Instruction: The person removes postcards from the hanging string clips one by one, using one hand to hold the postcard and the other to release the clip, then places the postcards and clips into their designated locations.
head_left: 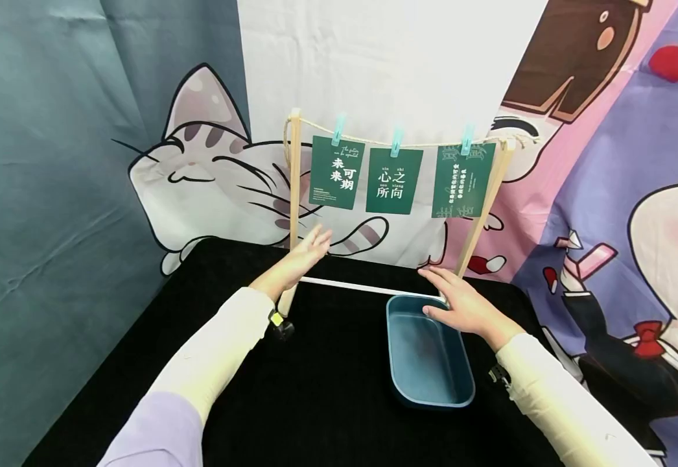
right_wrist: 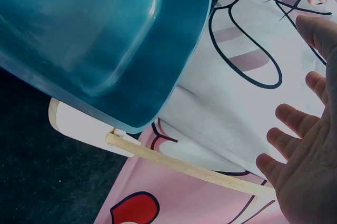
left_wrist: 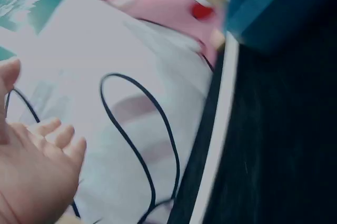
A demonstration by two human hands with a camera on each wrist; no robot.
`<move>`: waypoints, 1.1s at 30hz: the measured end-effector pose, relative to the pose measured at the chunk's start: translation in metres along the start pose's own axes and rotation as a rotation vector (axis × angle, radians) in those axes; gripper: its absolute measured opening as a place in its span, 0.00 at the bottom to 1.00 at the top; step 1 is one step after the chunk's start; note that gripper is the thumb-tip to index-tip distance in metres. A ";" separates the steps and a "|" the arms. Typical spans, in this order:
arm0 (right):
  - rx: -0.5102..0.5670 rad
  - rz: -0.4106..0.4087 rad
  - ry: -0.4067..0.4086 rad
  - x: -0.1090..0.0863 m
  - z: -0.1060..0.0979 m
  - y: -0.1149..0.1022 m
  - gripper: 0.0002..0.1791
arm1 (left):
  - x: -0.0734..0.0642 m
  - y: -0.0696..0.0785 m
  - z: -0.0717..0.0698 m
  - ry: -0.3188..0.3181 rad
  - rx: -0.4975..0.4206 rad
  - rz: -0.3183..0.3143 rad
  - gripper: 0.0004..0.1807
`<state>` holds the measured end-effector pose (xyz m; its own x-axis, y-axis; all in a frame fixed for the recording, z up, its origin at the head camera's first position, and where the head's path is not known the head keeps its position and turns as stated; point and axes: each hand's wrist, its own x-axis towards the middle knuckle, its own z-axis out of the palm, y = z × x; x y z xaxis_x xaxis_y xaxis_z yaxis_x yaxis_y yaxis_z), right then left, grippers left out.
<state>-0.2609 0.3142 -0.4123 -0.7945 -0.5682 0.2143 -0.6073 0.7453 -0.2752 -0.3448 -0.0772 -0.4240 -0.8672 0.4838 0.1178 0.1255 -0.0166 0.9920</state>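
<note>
Three green cards hang side by side from a string: a left card point(head_left: 337, 172), a middle card point(head_left: 394, 181) and a right card point(head_left: 463, 180). Light blue clothespins point(head_left: 397, 142) pinch each one to the string, which runs between the posts of a wooden frame point(head_left: 295, 181). My left hand point(head_left: 298, 257) is raised beside the left post, fingers extended and palm bare in the left wrist view. Over the back right of a blue plastic bin point(head_left: 430, 353) hovers my right hand point(head_left: 461, 301), fingers spread and holding nothing. The bin's visible inside is bare.
A black cloth point(head_left: 315, 395) covers the table. A white bar point(head_left: 368, 287) joins the frame's feet just behind the bin. Behind the table hangs a printed cartoon backdrop point(head_left: 199, 188) with a cat, and a grey-green curtain point(head_left: 41, 162) hangs at the left.
</note>
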 end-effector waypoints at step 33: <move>0.101 0.083 -0.079 -0.019 0.006 -0.007 0.42 | -0.015 0.037 0.011 0.099 -0.927 0.280 0.29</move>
<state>-0.2420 0.3179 -0.4204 -0.8375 -0.5344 0.1137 -0.5333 0.7543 -0.3829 -0.3214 -0.0759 -0.3891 -0.9057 0.2820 0.3165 -0.0586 -0.8227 0.5654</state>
